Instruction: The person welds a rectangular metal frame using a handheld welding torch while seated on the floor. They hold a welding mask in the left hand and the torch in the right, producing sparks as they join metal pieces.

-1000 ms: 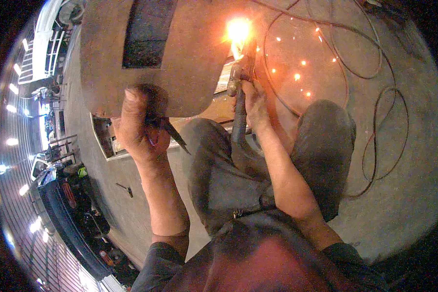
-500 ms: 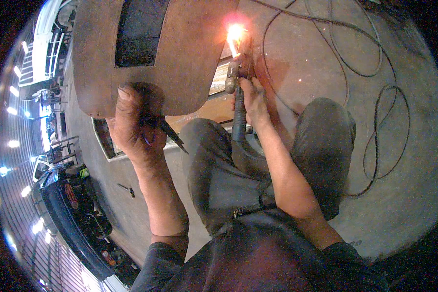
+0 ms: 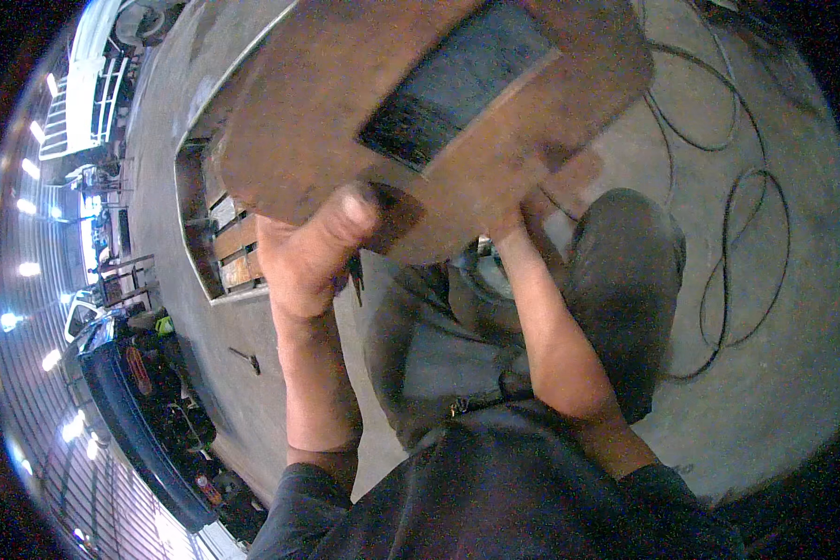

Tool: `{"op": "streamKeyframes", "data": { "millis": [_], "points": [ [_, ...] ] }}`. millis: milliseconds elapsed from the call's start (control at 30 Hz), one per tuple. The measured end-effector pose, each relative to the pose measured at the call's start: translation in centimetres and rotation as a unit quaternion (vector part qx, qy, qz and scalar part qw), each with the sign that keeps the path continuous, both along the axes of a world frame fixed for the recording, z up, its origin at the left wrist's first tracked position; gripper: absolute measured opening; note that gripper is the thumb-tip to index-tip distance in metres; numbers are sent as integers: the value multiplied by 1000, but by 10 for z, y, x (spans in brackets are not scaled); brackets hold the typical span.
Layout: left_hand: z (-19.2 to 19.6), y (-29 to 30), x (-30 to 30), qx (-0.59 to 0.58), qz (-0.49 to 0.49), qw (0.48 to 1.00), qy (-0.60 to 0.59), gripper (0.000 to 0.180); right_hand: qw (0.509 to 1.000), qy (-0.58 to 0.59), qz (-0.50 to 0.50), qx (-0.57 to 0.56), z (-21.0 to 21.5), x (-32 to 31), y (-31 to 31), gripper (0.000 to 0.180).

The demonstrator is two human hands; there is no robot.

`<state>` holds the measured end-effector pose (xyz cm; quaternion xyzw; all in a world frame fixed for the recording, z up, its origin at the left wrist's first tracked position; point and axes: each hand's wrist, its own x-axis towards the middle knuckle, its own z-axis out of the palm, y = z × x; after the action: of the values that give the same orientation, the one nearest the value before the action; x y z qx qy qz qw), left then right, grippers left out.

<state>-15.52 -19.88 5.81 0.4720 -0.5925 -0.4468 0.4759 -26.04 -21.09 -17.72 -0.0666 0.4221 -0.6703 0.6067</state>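
Observation:
My left hand (image 3: 308, 247) is closed on the lower edge of a brown welding shield (image 3: 299, 112) with a dark rectangular window (image 3: 457, 84). Its thumb presses on the near face. A slim dark piece (image 3: 357, 283) pokes out below that hand; what it belongs to is hidden. The shield is tilted and spreads across the space before my knees. Behind its lower right edge goes my right hand (image 3: 506, 224), showing only near the wrist. Its fingers, and whatever they hold, are covered by the shield. No arc light shows.
A metal frame (image 3: 194, 224) with wooden slats (image 3: 241, 269) lies on the concrete floor beyond my left hand. A small hammer-like tool (image 3: 245, 360) rests nearby. Looped black cable (image 3: 724, 252) runs along the right. Dark blue bodywork (image 3: 140, 429) and a white railing (image 3: 73, 117) stand far left.
The welding shield has swung right and tilted, now covering my right hand and the welding torch it gripped. The bright arc is no longer visible. More of the slatted frame shows on the left.

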Motion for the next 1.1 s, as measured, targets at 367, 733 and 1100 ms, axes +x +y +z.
{"op": "streamKeyframes", "data": {
  "millis": [367,733,1100],
  "points": [
    [0,8,-13,92,-60,994,-23,61,999,-9,30,9,0,-5,2,28],
    [0,7,-15,87,-68,994,6,62,999,-10,49,13,4,-6,-1,27],
    [-3,5,-17,82,-76,994,22,62,999,-12,41,12,2,-6,-1,25]
  ]
}}
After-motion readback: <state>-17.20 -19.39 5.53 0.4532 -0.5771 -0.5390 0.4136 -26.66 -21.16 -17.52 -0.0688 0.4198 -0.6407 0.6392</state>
